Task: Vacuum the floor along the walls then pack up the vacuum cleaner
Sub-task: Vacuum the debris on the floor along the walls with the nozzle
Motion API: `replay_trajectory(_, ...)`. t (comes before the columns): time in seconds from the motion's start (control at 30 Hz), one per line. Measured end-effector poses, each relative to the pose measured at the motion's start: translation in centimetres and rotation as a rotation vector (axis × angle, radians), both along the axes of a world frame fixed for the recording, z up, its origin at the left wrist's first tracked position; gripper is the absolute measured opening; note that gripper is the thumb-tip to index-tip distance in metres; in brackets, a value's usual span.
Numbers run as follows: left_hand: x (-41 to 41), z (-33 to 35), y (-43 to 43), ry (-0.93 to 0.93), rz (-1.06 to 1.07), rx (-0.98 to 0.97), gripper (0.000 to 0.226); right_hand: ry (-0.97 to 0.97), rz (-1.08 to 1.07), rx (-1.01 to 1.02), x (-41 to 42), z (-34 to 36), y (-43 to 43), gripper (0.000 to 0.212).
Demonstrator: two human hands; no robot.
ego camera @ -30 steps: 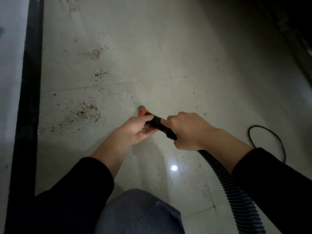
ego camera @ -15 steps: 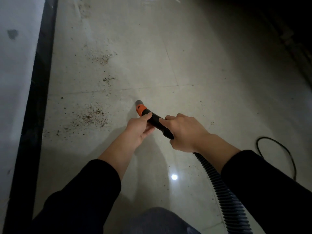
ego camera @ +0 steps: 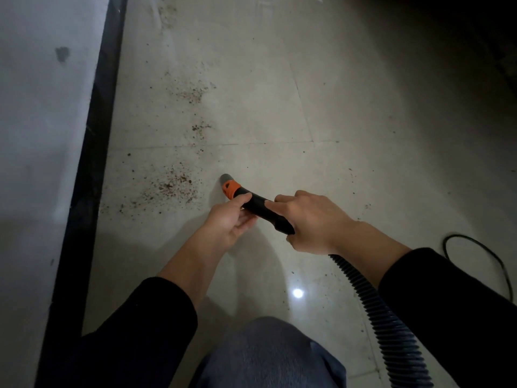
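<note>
The black plastic vacuum nozzle with an orange collar and grey tip (ego camera: 256, 207) lies low over the pale glossy tiled floor (ego camera: 279, 93). Its long axis runs from 4 o'clock, at the ribbed black hose (ego camera: 377, 312), to 10 o'clock at the tip. The right hand (ego camera: 313, 222) wraps the rear of the tube. The left hand (ego camera: 229, 222), nearer the tip, pinches the tube just behind the collar. The nearest patch of brown crumbs (ego camera: 170, 189) sits at 9 o'clock from the tip, between it and the black skirting strip (ego camera: 92, 163). Whether the tip touches the tile is hard to tell. The next sweep probably swings the tip toward 9 o'clock.
</note>
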State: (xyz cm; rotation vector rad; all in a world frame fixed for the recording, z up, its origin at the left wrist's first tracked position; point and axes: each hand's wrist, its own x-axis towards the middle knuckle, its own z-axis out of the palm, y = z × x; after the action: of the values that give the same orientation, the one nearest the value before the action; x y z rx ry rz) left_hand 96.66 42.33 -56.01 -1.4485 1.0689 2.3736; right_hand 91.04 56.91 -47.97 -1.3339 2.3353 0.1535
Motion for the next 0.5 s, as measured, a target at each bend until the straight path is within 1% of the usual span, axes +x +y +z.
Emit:
replay_trajectory(0.17,1.2,0.5,-0.2,0.013,0.036,0.035,0.02,-0.012,0.034,0.009,0.4,0.2,-0.3,0.045)
replay_trajectory(0.33,1.9,0.5,-0.1,0.057,-0.034,0.09,0.029,-0.016,0.041,0.025,0.5,0.6,0.3,0.042)
replay_trajectory(0.5,2.8,0.7,0.1,0.065,-0.074,0.119,0.031,-0.028,0.052,0.033,1.1,0.8,0.7,0.039)
